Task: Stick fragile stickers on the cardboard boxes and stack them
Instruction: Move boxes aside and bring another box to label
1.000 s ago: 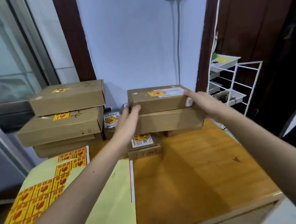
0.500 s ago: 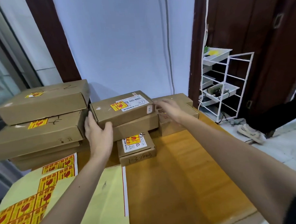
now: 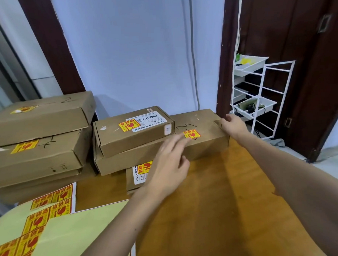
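- Head view: right hand (image 3: 233,125) on the far right corner of a brown box (image 3: 207,138) at the back of the wooden bench (image 3: 215,203), fingers bent over the box edge and holding it.
- Left hand (image 3: 170,166) up over the bench, just in front of the same box, holding nothing, fingers (image 3: 176,142) loose and a bit spread, tips close to a yellow and red fragile sticker (image 3: 191,134) stuck on the box top.
- Just left of that box, a small box with a white label (image 3: 133,130) and its own sticker, on top of a flat box (image 3: 127,158).
- In front of those, a little box (image 3: 136,177) on the bench, partly hidden by the left hand.
- Far left, a stack of big boxes (image 3: 38,136), stickers on the top two.
- Near left corner, a sticker sheet (image 3: 46,212) with more fragile stickers, flat on the bench.
- On the right, past the bench, a white wire rack (image 3: 263,97) with trays, beside a dark door.
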